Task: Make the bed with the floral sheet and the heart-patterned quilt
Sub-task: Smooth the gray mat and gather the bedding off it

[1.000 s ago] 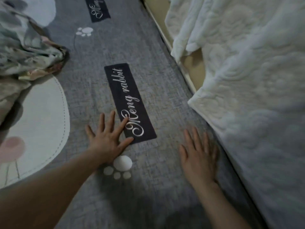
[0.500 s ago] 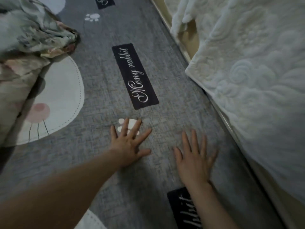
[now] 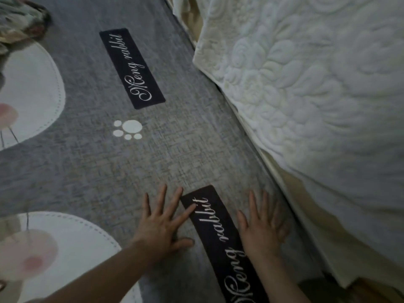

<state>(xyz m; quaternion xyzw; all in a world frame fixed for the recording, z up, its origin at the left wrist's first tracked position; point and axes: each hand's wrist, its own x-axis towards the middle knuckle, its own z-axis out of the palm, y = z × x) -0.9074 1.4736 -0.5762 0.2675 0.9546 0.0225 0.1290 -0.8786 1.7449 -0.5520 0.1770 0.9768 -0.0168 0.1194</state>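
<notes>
The left hand [image 3: 160,226] lay palm-down at about 6 o'clock in the view. Its fingers were straight and spread wide, pressing flat on a grey printed bedcover [image 3: 175,154] and gripping nothing. Its index fingertip touched the upper corner of the near black "Meng rabbit" label [image 3: 220,241], and the thumb stuck out towards that label lower down.

The right hand [image 3: 261,230] lay at about 5 o'clock, just across the label. It too was flat on the grey cover with its fingers extended, and it held nothing. Its outer fingers were blurred, close to the cover's right-hand edge.

The floral sheet [image 3: 19,20] sat bunched in a crumpled heap at 10 o'clock, in the far corner of the view, well apart from both hands and resting on the grey cover.

A second black label [image 3: 131,67] lay at 11 o'clock, with a white paw print [image 3: 127,129] just below it towards the centre. Part of a white rabbit face with a pink cheek [image 3: 32,95] showed at 9 o'clock, and another [image 3: 72,248] at 7 o'clock, beside the left forearm.

A white quilted pad [image 3: 306,84], stitched in rose-like swirls, filled the side from 1 to 4 o'clock. Its edge ran diagonally beside the grey cover, and a cream layer [image 3: 328,243] showed beneath it.
</notes>
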